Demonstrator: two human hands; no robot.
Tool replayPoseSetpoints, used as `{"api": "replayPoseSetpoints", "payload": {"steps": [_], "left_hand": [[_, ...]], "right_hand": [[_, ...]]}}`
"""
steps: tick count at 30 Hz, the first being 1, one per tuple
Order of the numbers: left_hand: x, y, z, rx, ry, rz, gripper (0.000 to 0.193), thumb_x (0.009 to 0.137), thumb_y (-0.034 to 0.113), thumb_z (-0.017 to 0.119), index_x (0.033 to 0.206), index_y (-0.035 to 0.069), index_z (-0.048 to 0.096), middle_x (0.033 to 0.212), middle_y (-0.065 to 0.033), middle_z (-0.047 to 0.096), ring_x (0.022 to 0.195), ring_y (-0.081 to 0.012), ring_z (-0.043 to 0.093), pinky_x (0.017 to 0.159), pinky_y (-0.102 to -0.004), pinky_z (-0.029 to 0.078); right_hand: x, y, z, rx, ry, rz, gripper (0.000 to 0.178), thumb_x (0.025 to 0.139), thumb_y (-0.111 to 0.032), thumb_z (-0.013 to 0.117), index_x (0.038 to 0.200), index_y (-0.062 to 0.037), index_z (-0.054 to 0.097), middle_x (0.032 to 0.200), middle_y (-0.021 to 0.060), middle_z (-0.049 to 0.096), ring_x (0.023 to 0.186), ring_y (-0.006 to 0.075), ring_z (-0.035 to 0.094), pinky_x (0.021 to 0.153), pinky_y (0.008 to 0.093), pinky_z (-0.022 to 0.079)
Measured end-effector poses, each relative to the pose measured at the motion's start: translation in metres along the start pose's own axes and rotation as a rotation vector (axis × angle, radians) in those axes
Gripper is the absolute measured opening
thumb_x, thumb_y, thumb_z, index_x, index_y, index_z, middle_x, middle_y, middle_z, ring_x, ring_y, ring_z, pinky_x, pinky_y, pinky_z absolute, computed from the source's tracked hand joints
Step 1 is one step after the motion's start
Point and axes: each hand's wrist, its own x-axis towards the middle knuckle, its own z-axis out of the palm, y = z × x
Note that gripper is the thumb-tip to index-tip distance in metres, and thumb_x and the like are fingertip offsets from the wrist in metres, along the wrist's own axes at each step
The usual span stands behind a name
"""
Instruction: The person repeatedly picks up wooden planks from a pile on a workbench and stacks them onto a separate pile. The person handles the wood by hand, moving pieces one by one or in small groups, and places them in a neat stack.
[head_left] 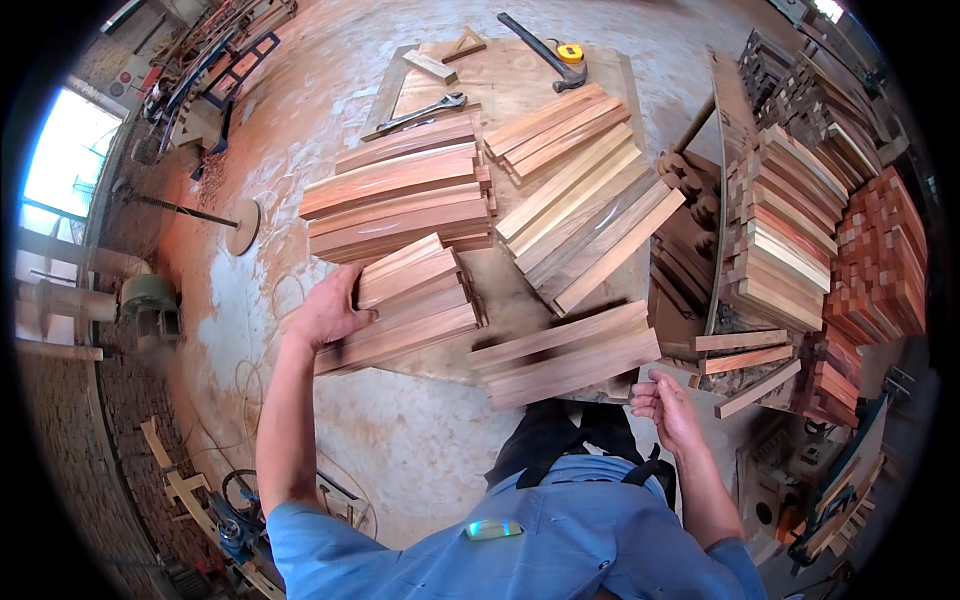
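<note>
My left hand [335, 310] grips the left end of a small stack of wooden strips [415, 290], its thumb lying across the upper face. At the near edge of the board, two wooden strips [565, 360] lie side by side, slightly blurred. Just beyond their right end is my right hand [668, 408], fingers curled together; whether they hold anything is hidden. Farther back on the plywood board [490, 270] sit another stack of reddish strips [400, 195], a stack of paler strips [590, 220] and a smaller stack [560, 125].
A hammer [548, 55], yellow tape measure [569, 52], adjustable wrench [425, 110] and wood offcuts [430, 67] occupy the board's far end. On the right, a bench carries tall piles of strips [785, 235] and reddish blocks [880, 260]. A round-based stand [243, 227] stands left.
</note>
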Motion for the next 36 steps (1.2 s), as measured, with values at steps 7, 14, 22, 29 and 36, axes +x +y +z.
{"api": "replayPoseSetpoints", "payload": {"steps": [7, 14, 22, 29, 36], "left_hand": [[0.007, -0.008, 0.0, 0.047, -0.005, 0.07, 0.071, 0.067, 0.021, 0.077, 0.13, 0.0, 0.051, 0.118, -0.0221, 0.062, 0.115, -0.0404, 0.056, 0.098, -0.0438, 0.047], [-0.001, 0.002, 0.009, -0.009, 0.053, 0.081, 0.077, 0.063, 0.008, 0.075, 0.135, 0.004, 0.048, 0.119, -0.0243, 0.061, 0.114, -0.0433, 0.056, 0.097, -0.0462, 0.046], [0.011, 0.026, 0.005, -0.063, -0.013, 0.084, 0.091, 0.055, 0.004, 0.074, 0.141, 0.005, 0.044, 0.129, -0.0223, 0.057, 0.122, -0.04, 0.053, 0.103, -0.044, 0.043], [0.031, 0.112, 0.0, -0.04, 0.285, 0.22, 0.088, 0.067, 0.0, 0.074, 0.148, 0.002, 0.037, 0.138, -0.0216, 0.052, 0.126, -0.0368, 0.052, 0.107, -0.0454, 0.042], [0.125, 0.38, 0.062, -0.083, 0.063, 0.463, 0.061, 0.077, 0.004, 0.074, 0.134, 0.0, 0.052, 0.127, -0.021, 0.061, 0.118, -0.0351, 0.059, 0.102, -0.042, 0.046]], "right_hand": [[0.001, 0.008, -0.004, -0.012, 0.037, -0.017, 0.046, 0.106, -0.032, 0.045, 0.137, 0.002, 0.04, 0.104, 0.0152, 0.066, 0.086, 0.0202, 0.068, 0.075, 0.0327, 0.059], [0.002, 0.007, -0.017, -0.044, 0.011, 0.066, 0.049, 0.104, -0.036, 0.05, 0.138, -0.0009, 0.045, 0.109, 0.0097, 0.063, 0.09, 0.0163, 0.062, 0.079, 0.0304, 0.054], [-0.009, 0.008, -0.058, 0.006, 0.062, 0.049, 0.054, 0.104, -0.035, 0.051, 0.142, 0.0011, 0.039, 0.115, 0.0144, 0.062, 0.097, 0.0193, 0.062, 0.084, 0.0332, 0.054], [-0.004, 0.004, -0.117, 0.098, 0.06, 0.075, 0.051, 0.104, -0.033, 0.05, 0.142, -0.0007, 0.039, 0.115, 0.0147, 0.062, 0.097, 0.02, 0.062, 0.083, 0.0339, 0.054], [0.01, -0.033, -0.172, 0.06, 0.019, -0.03, 0.042, 0.104, -0.026, 0.051, 0.136, -0.0002, 0.048, 0.11, 0.0101, 0.065, 0.092, 0.0157, 0.062, 0.08, 0.0291, 0.052]]}}
